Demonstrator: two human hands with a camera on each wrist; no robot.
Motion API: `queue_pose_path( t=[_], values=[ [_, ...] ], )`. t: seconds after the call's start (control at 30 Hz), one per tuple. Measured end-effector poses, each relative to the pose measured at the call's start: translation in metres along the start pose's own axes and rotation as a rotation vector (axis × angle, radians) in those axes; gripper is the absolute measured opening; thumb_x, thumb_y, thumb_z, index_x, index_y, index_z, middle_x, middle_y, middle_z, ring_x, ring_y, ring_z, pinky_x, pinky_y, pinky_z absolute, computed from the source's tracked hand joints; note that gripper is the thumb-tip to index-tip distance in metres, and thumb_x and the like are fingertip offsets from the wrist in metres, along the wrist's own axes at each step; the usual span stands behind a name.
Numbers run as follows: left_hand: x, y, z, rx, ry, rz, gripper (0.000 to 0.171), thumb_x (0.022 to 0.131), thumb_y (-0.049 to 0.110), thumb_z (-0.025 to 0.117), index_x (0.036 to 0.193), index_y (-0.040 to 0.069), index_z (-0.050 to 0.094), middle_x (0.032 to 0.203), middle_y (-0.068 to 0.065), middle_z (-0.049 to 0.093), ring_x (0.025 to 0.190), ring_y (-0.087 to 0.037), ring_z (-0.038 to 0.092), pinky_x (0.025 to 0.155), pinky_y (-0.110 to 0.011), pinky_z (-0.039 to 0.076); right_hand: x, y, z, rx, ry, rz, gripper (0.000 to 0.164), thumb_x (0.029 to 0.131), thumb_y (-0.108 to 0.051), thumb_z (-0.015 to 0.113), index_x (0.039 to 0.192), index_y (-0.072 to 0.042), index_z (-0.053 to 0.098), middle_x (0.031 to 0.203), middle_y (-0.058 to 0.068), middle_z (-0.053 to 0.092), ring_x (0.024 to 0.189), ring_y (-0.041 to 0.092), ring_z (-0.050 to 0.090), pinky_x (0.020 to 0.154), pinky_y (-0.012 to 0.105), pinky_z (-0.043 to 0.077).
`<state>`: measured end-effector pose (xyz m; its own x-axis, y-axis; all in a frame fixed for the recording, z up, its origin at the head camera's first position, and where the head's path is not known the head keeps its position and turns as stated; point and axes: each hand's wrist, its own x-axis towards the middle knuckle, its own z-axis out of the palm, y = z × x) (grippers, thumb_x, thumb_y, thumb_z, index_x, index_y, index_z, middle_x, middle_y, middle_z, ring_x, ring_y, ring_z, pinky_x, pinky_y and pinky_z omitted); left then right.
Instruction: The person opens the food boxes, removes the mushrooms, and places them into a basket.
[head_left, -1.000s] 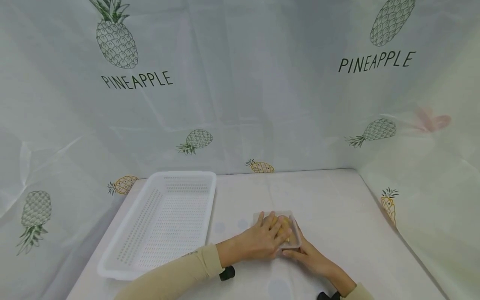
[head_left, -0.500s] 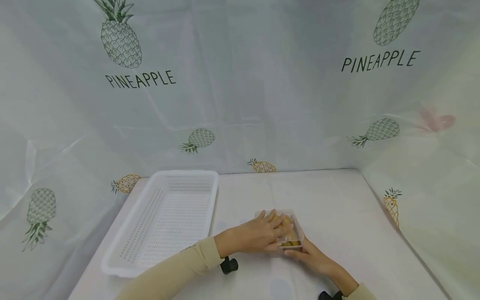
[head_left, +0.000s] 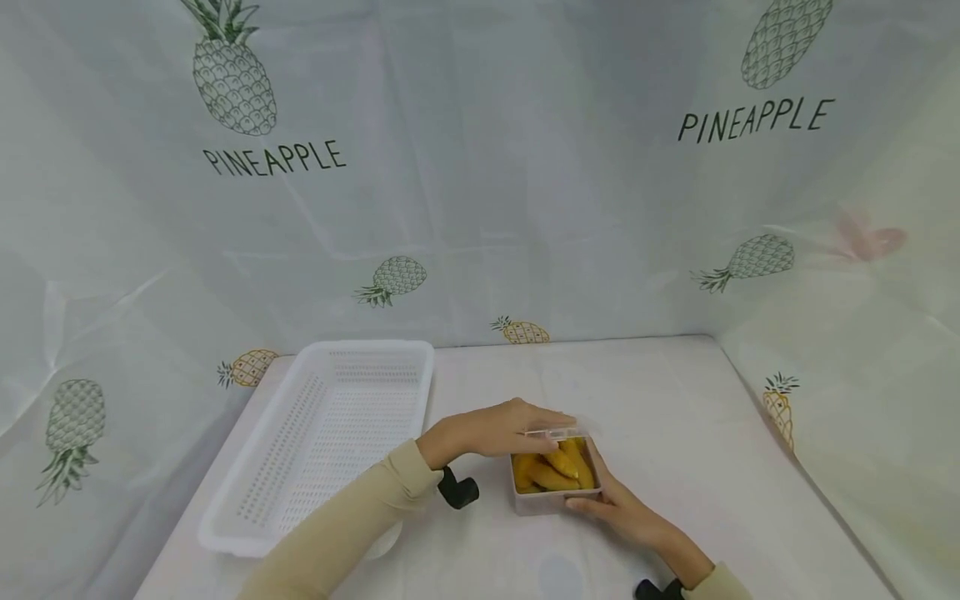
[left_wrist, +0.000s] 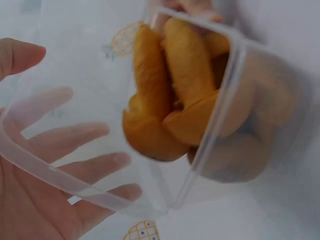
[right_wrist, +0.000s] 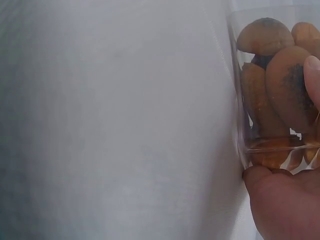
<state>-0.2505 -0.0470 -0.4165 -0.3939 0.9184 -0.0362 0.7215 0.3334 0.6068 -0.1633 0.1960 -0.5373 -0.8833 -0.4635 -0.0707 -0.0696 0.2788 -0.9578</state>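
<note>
A clear plastic box (head_left: 551, 502) with a hinged lid (left_wrist: 65, 145) stands on the table, full of several yellow-brown mushrooms (head_left: 551, 477). The lid is raised at the far side of the box. My left hand (head_left: 502, 429) is at the raised lid, its fingers spread nearly straight behind the clear plastic in the left wrist view. My right hand (head_left: 630, 512) grips the box's near right corner, thumb at the front and fingers along the right side. The right wrist view shows mushrooms through the box wall (right_wrist: 240, 100), with part of that hand cut off by the frame.
A large white perforated basket (head_left: 322, 450) lies on the left of the table, partly behind my left sleeve (head_left: 352, 517). A small white round edge (head_left: 386, 542) shows beside that sleeve. Pineapple-printed curtains (head_left: 480, 208) hang around the table (head_left: 660, 417).
My left hand has gone from lying over the box to its far side, and the lid has swung up, uncovering the mushrooms. My right hand stays on the box.
</note>
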Motion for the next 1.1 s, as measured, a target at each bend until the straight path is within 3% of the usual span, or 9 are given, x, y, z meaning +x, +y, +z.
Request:
queue_pose_path(
  t=[0.1, 0.2, 0.33, 0.43, 0.7, 0.97, 1.1],
  values=[
    [0.004, -0.008, -0.009, -0.139, 0.036, -0.009, 0.048, 0.107, 0.032, 0.047, 0.149, 0.01, 0.048, 0.15, -0.004, 0.048, 0.136, -0.012, 0.044, 0.11, -0.031, 0.038, 0.001, 0.001, -0.001, -0.01, 0.0, -0.028, 0.104, 0.099, -0.018, 0.065, 0.157, -0.02, -0.022, 0.163, 0.018, -0.019, 0.148, 0.038, -0.014, 0.113, 0.059, -0.004],
    [0.007, -0.015, -0.018, -0.274, 0.076, -0.064, 0.045, 0.105, 0.031, 0.051, 0.145, 0.011, 0.054, 0.146, -0.005, 0.053, 0.132, -0.015, 0.049, 0.107, -0.032, 0.041, 0.002, 0.002, -0.001, -0.01, 0.004, -0.039, 0.105, 0.098, -0.018, 0.066, 0.157, -0.026, -0.021, 0.163, 0.017, -0.017, 0.148, 0.037, -0.014, 0.113, 0.05, -0.003],
    [0.01, -0.026, -0.026, -0.446, 0.106, -0.131, 0.043, 0.104, 0.031, 0.051, 0.14, 0.01, 0.059, 0.137, -0.005, 0.061, 0.119, -0.016, 0.061, 0.098, -0.038, 0.051, 0.002, 0.003, -0.002, -0.011, 0.005, -0.029, 0.106, 0.097, -0.019, 0.067, 0.157, -0.029, -0.02, 0.164, 0.014, -0.016, 0.149, 0.035, -0.012, 0.112, 0.027, 0.001],
    [0.013, -0.035, -0.029, -0.538, 0.106, -0.137, 0.041, 0.105, 0.03, 0.049, 0.138, 0.01, 0.06, 0.13, -0.005, 0.066, 0.112, -0.017, 0.066, 0.092, -0.042, 0.054, 0.002, 0.002, -0.002, -0.013, 0.007, -0.029, 0.105, 0.097, -0.019, 0.066, 0.157, -0.03, -0.019, 0.164, 0.013, -0.016, 0.149, 0.034, -0.012, 0.107, 0.014, 0.004],
    [0.017, -0.05, -0.031, -0.659, 0.127, -0.141, 0.042, 0.106, 0.033, 0.047, 0.138, 0.01, 0.06, 0.127, -0.008, 0.067, 0.113, -0.029, 0.065, 0.091, -0.051, 0.054, 0.0, 0.003, 0.0, 0.011, 0.012, -0.062, 0.103, 0.098, -0.015, 0.066, 0.158, -0.024, -0.017, 0.163, 0.018, -0.017, 0.147, 0.041, -0.014, 0.108, 0.023, 0.002],
    [0.017, -0.062, -0.028, -0.759, 0.204, -0.184, 0.043, 0.108, 0.036, 0.042, 0.139, 0.011, 0.06, 0.126, -0.007, 0.068, 0.109, -0.028, 0.068, 0.084, -0.045, 0.058, 0.002, 0.006, -0.001, 0.011, 0.005, -0.055, 0.107, 0.097, -0.016, 0.067, 0.158, -0.024, -0.019, 0.164, 0.014, -0.017, 0.148, 0.036, -0.014, 0.102, 0.005, 0.006],
    [0.019, -0.071, -0.025, -0.818, 0.247, -0.2, 0.046, 0.108, 0.038, 0.042, 0.14, 0.009, 0.057, 0.125, -0.009, 0.068, 0.105, -0.029, 0.069, 0.082, -0.047, 0.058, 0.003, 0.006, -0.001, 0.012, 0.007, -0.051, 0.107, 0.096, -0.017, 0.068, 0.157, -0.025, -0.02, 0.164, 0.013, -0.017, 0.149, 0.034, -0.013, 0.108, 0.015, 0.002]
  ],
)
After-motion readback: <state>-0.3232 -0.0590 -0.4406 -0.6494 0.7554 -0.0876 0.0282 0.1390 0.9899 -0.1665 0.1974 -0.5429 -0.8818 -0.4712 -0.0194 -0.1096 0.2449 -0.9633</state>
